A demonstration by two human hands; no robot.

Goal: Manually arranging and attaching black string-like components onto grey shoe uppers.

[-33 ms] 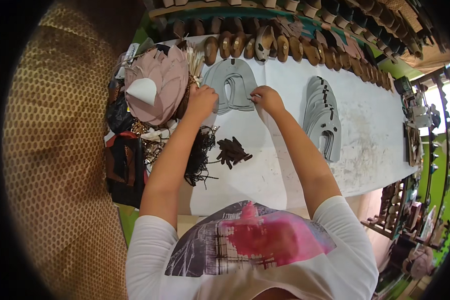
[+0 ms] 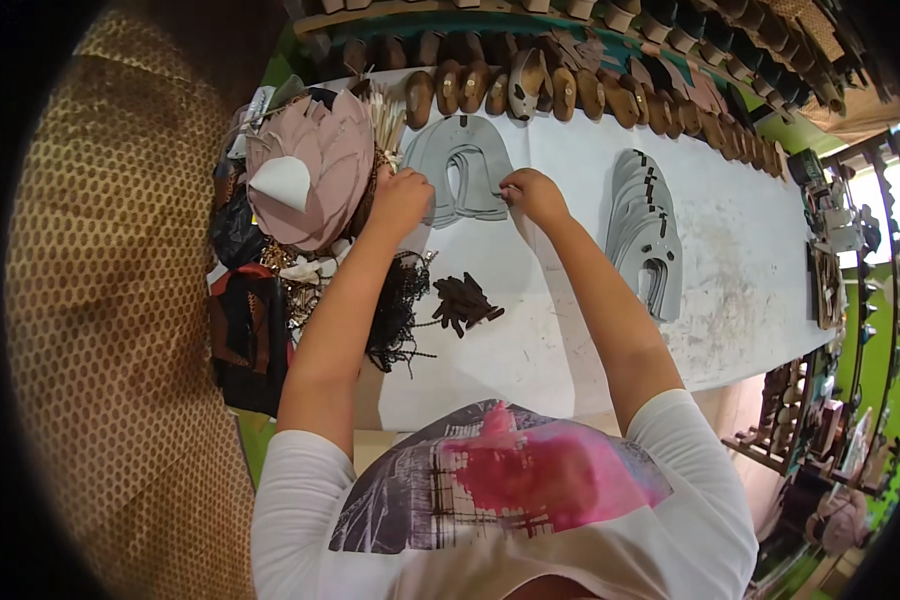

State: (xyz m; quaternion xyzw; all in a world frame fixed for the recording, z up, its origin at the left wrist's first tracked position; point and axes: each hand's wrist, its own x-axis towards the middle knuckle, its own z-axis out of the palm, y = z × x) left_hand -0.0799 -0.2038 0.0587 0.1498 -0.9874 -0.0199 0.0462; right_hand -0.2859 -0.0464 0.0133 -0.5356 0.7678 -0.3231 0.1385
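Note:
A fanned stack of grey U-shaped shoe uppers (image 2: 480, 150) lies on the white table, its curve toward the far side and a small dark mark at its top. At the stack's left leg, my left hand (image 2: 402, 198) is closed with bent fingers on the edge; the fingertips are partly hidden. My right hand (image 2: 536, 196) pinches the outer corner of the right leg between thumb and forefinger. Nearer me, between my forearms, is a small heap of dark brown strips (image 2: 465, 304). Farther right lies a second, longer fanned stack of grey uppers (image 2: 630, 225) with dark marks.
Left of my hand stand a pink layered pile of cut pieces (image 2: 320, 150) with a white cone, a bundle of thin sticks (image 2: 385, 115) and black beaded strings (image 2: 395, 315). Brown shoe lasts (image 2: 565, 95) line the table's far edge. A shoe rack (image 2: 780, 420) is at the right.

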